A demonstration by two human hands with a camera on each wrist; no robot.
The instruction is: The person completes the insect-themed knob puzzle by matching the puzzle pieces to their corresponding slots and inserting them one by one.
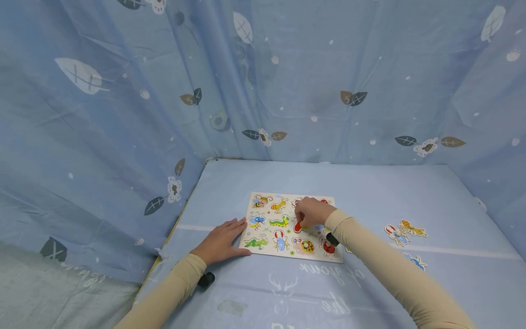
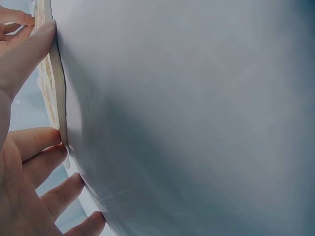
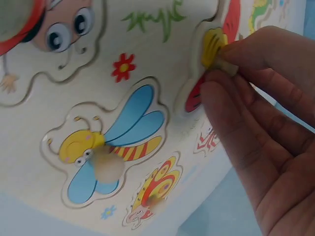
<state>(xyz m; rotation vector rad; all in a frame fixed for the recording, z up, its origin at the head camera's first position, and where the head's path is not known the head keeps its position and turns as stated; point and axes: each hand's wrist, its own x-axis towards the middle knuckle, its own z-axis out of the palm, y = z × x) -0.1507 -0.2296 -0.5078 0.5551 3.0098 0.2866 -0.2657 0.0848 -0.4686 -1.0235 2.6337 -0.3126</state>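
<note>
A wooden knob puzzle board (image 1: 289,214) with insect pictures lies on the table. My right hand (image 1: 314,211) is over its right half. In the right wrist view, its thumb and fingertips pinch the wooden knob (image 3: 227,67) of a red and yellow insect piece (image 3: 212,44), at a recess in the board; fingers hide part of it. A blue-winged dragonfly-like piece (image 3: 133,132) and a yellow butterfly piece (image 3: 160,184) sit nearby. My left hand (image 1: 222,242) rests at the board's left corner, thumb (image 2: 29,56) on the near edge, fingers extended along the left side.
Right of the board lie loose pieces: a red-and-blue beetle (image 1: 396,235), an orange striped insect (image 1: 412,228) and a blue insect (image 1: 417,261). Another piece (image 1: 348,250) is partly hidden by my right forearm. Blue patterned curtains (image 1: 304,82) stand behind and beside the table.
</note>
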